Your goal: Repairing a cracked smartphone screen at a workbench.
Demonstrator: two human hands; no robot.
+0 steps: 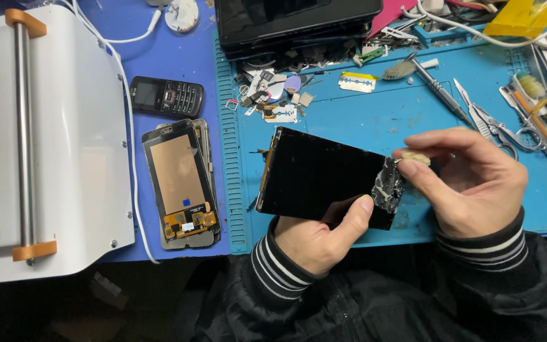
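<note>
Black phone screen (318, 174) between left-hand fingers (356, 212) and right-hand fingers (432, 180)

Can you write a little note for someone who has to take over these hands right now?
Left hand: holds the black screen from below, thumb on its face, above the blue mat.
Right hand: pinches a small tan wad at the screen's right end.
Done: most of the glass looks clean.
Left: a grey, crumpled patch remains on that end.
Nearby: tweezers, screwdriver, blade.
</note>
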